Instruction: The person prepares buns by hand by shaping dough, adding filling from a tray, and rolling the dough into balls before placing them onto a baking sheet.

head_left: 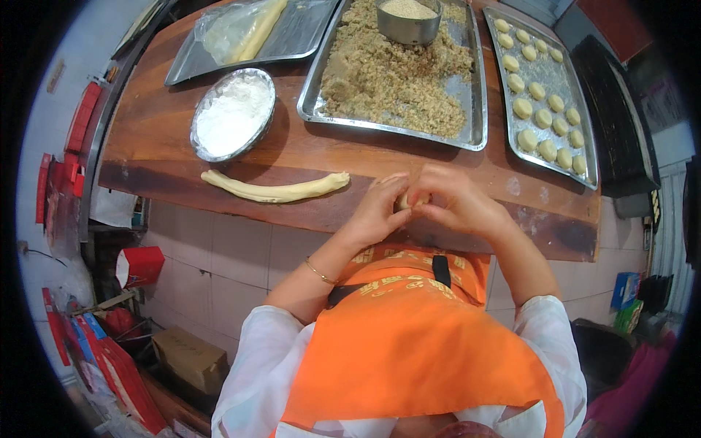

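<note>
Near the front edge of the table, my left hand point(376, 209) and my right hand point(461, 200) meet with fingers curled round a small piece of dough point(402, 202). Most of that piece is hidden by the fingers, so I cannot tell whether it holds any filling. To the left of my hands lies a long pale dough rope point(276, 192). Beyond my hands, a metal tray point(394, 129) carries a brown crumbly filling point(394, 87). A metal bowl point(407, 29) of pale grains stands in that filling.
A bowl of white flour point(234, 115) stands left, behind the dough rope. Farther back, a tray point(293, 52) holds a dough strip point(259, 33) under plastic. On the right, another tray point(588, 175) bears several round dough pieces point(543, 118). The wooden table point(157, 139) ends just before my apron.
</note>
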The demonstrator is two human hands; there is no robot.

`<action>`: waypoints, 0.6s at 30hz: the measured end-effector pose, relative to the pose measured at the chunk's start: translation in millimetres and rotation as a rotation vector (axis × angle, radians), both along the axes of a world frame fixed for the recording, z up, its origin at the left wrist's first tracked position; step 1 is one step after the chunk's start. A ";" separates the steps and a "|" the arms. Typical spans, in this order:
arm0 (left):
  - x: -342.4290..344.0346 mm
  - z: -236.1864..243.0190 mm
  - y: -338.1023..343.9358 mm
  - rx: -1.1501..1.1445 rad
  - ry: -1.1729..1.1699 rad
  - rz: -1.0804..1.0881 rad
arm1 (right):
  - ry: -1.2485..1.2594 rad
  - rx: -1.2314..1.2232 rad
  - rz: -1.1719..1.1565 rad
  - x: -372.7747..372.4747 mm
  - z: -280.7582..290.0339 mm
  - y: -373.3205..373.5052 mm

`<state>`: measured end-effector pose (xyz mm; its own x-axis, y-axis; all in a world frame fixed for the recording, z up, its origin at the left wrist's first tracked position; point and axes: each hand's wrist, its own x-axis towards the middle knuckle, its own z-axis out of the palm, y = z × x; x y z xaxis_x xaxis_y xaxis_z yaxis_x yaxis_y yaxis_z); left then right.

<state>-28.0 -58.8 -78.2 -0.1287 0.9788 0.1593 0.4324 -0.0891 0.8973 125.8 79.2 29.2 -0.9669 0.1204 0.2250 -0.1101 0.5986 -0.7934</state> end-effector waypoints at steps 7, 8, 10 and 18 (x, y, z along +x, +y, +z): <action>6.1 3.1 -2.1 -0.042 0.150 0.016 | -0.046 0.355 -0.466 41.5 -87.1 -14.0; 4.4 -3.2 1.2 -0.096 -0.003 0.035 | -0.018 0.325 -0.538 45.9 -86.6 -12.8; -1.4 -18.2 16.0 -0.143 -0.142 0.073 | 0.028 0.257 -0.684 58.2 -80.0 -9.9; 23.0 4.4 73.5 -0.146 0.659 0.107 | 0.196 0.086 -0.864 84.6 -79.6 -4.7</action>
